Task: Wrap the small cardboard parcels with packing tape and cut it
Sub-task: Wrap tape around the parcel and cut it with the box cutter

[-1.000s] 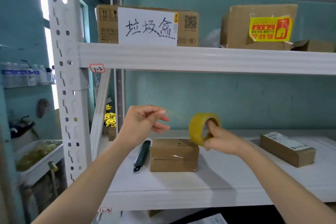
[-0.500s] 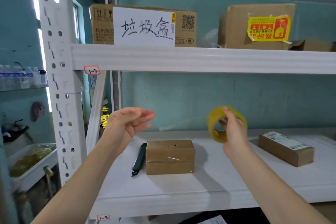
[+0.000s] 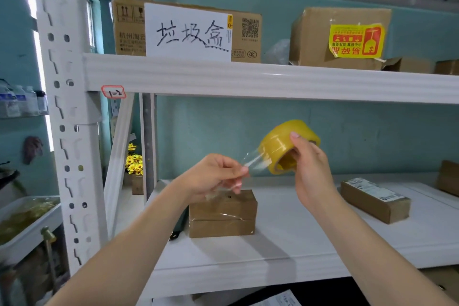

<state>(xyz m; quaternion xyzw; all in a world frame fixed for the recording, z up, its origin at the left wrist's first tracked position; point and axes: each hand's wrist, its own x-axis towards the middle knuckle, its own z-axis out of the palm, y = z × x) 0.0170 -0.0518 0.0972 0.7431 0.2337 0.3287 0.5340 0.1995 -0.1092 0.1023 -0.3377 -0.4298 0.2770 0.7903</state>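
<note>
The left hand (image 3: pixel 213 177) and right hand (image 3: pixel 311 174) are raised above the front of the white lower shelf (image 3: pixel 285 248). The left thumb and fingertips pinch the end of a clear tape strip (image 3: pixel 253 162). The strip runs up and right to the yellow tape roll (image 3: pixel 283 148). The right hand grips that roll with its fingers through the core and its thumb on the outer face.

Just beneath the hands, on the shelf, sits the small cardboard parcel (image 3: pixel 222 215). It is not touched by either hand, and a band of clear film already shows across its front seam. A black tool (image 3: pixel 175 234) lies at its left side, mostly hidden by the left forearm. Well to the right lies a flat labelled parcel (image 3: pixel 375 200), closed.

Off to the left a white tray (image 3: pixel 32 233) holds something greenish, too blurred to name. Farther back, a small brown box (image 3: pixel 137 184) holds yellow flowers (image 3: pixel 134 160).

On the upper shelf (image 3: pixel 273 79) stand two closed cartons whose contents are not visible. One is a carton with a white handwritten sign (image 3: pixel 248 32) and the other a carton with a yellow sticker (image 3: pixel 313 40). To their right is a low box (image 3: pixel 409 65) with a flap open — its inside cannot be seen.
</note>
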